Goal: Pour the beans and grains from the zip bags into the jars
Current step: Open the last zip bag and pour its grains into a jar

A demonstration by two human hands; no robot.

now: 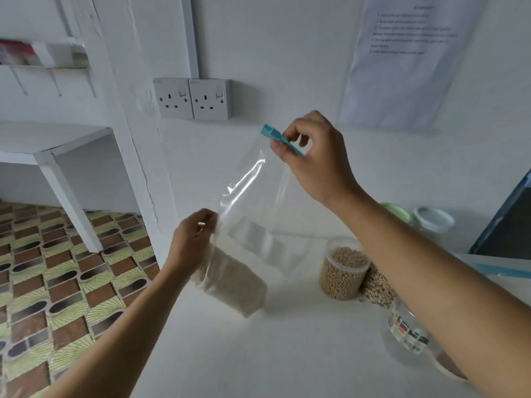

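A clear zip bag [253, 202] with a teal zip strip hangs stretched over the white counter. My right hand [313, 156] pinches the teal strip at the bag's top. My left hand [192, 242] pinches the bag's lower left edge above a clear jar [232, 282] of pale grain, which leans to the left. The bag looks nearly empty. To the right stands an open jar [343, 272] full of tan beans. My right forearm partly hides another container of beans [377, 288] behind it.
A clear labelled jar [408, 337] sits low right under my forearm. A white-lidded tub [435, 219] and a green lid [398, 212] stand at the back right. A teal-edged bag [502, 272] lies at right. Double wall sockets [192, 99] are behind. The counter's left edge drops to patterned floor [57, 282].
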